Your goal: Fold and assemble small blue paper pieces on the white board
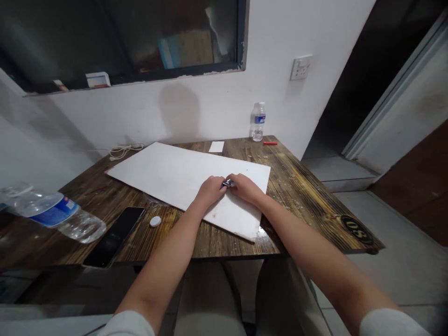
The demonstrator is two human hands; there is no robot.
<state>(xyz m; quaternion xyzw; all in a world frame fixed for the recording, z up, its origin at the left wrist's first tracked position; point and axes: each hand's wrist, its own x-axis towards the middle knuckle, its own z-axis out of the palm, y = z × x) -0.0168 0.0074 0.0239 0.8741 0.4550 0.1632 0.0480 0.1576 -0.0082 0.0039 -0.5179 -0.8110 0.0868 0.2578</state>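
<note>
Both hands meet over a white board that lies at a slant on the wooden table. Between them is a small dark, shiny object, mostly covered by fingers, so its kind does not show. The fingers of my left hand are closed on its left side. On its right side, my right hand is closed with bent fingers. Both wrists rest low, close to the board's surface.
On the dark wooden table are a large bottle lying down, a phone, a white cap, a white card, a cable and a red stick-like item. A small bottle stands by the wall.
</note>
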